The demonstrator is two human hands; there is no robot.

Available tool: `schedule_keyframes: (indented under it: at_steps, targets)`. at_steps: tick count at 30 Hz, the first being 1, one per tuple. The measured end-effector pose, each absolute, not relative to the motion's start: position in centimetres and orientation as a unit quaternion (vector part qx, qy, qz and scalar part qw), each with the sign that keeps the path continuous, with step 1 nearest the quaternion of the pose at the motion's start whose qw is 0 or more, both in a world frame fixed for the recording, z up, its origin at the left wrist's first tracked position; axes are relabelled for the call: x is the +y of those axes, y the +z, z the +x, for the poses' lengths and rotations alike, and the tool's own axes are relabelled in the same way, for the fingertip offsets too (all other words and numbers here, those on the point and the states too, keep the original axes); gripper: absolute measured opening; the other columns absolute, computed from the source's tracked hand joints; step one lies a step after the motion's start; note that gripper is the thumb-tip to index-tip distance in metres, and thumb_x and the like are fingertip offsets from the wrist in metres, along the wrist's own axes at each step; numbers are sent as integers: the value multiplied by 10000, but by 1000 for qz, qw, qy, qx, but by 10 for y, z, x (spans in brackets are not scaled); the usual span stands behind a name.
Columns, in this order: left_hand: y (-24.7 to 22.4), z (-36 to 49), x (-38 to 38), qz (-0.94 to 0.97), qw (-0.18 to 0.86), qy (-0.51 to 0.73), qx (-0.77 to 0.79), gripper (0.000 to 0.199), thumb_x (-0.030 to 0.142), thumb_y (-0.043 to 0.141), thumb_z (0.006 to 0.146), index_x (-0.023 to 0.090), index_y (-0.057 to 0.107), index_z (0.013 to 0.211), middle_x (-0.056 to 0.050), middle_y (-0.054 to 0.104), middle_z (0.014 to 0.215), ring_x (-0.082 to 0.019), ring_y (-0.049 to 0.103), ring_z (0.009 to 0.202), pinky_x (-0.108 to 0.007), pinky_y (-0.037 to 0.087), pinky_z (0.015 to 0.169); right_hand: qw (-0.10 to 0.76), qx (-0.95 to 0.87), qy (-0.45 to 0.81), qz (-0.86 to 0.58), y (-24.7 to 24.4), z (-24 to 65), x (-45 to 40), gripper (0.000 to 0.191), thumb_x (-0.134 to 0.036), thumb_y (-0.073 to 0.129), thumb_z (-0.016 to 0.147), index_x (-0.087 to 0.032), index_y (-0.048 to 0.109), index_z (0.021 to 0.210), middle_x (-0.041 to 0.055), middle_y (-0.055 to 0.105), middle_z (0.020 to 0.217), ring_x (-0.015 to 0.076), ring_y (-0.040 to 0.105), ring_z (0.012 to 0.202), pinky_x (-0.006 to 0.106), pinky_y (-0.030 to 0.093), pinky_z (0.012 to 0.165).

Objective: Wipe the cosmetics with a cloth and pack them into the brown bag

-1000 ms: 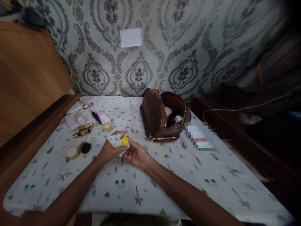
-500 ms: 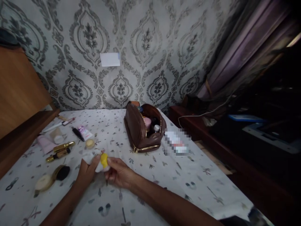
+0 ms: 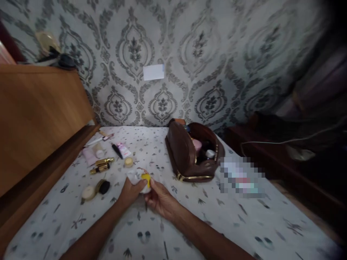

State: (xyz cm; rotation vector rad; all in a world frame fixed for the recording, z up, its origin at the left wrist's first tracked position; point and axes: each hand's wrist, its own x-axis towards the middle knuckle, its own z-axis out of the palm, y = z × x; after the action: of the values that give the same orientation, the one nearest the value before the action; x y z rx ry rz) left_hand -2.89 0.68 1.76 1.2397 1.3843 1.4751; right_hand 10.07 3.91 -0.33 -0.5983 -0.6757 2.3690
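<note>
My left hand [image 3: 131, 189] grips a crumpled white wipe [image 3: 133, 175], its thumb pressed against a small yellow item [image 3: 146, 178] that lies against the cloth. From the other side my right hand [image 3: 164, 202] pinches the yellow item's edge, its remaining fingers curled beneath. The exact kind of the yellow item cannot be made out. Just beyond the hands is a small round cream-coloured jar [image 3: 128, 162]. A brown cosmetic bag [image 3: 180, 151] stands unzipped to the right, with a pink item [image 3: 197, 145] and a white-capped bottle [image 3: 210, 154] showing inside.
Gold tubes [image 3: 104, 161], a pink squeeze tube [image 3: 89, 156], a white-and-pink tube [image 3: 124, 150] and a round compact with a black part [image 3: 103, 187] lie at left. A wooden cabinet [image 3: 43, 122] borders the left side. A blurred-out packet [image 3: 241, 177] lies right of the bag.
The view has swung left, shifting everything rightward in the picture. Both hands keep hold around the wipe and yellow item; my left thumb now lies over the yellow item.
</note>
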Motion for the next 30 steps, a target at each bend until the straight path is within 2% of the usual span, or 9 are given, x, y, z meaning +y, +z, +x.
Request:
schedule_keyframes:
  at_steps: [4,9,14,17,21,23,27,30]
  targets:
    - [18,-32,6,465,332,598,562,302,457,591,812,163,630,755,-20,638,695,-158,583,689,-267,486,681,295,-281,884,-228,1,102,37,475,-415,882,607,-177,590,896,-33,681,715,56,613,492,127,434,436]
    - [18,-36,11,409,332,626,574,371,501,636,790,161,581,652,20,546,593,-117,499,583,-229,425,568,282,-293,887,-220,4,102,35,445,-395,882,616,-162,611,881,-20,686,722,59,619,516,138,457,472]
    - [20,-39,12,395,341,629,576,404,540,667,756,136,660,755,-17,620,682,-139,561,640,-240,458,600,292,-275,888,-223,5,102,35,443,-365,886,616,-168,662,943,8,719,810,77,646,575,164,511,542]
    - [21,-39,9,434,389,606,541,434,549,661,771,128,681,875,-50,665,783,-163,602,715,-259,488,655,323,-246,885,-226,5,102,38,431,-354,882,623,-208,675,971,-11,722,815,88,653,603,172,513,548]
    - [20,-35,8,501,453,566,472,507,471,780,680,160,641,1056,-68,683,976,-201,626,894,-304,501,822,361,-238,877,-210,8,104,43,410,-381,849,669,-249,683,1020,-12,736,953,99,669,779,191,540,677]
    - [19,-35,8,508,447,561,477,532,435,807,649,169,620,1069,-60,677,976,-202,626,888,-309,500,825,355,-258,874,-209,9,105,43,422,-408,830,692,-263,670,1054,-10,734,981,104,666,791,205,537,684]
    - [21,-37,5,542,366,549,521,306,432,685,781,165,620,916,-28,648,828,-168,590,768,-274,475,727,320,-297,872,-219,9,104,40,416,-477,803,705,-237,644,1006,-14,707,771,118,658,675,217,509,607]
    - [25,-38,2,572,320,544,525,298,445,534,885,169,591,788,-12,592,727,-155,538,709,-272,449,689,328,-314,858,-241,9,103,37,424,-496,823,664,-211,632,913,-34,655,670,114,638,609,192,462,532]
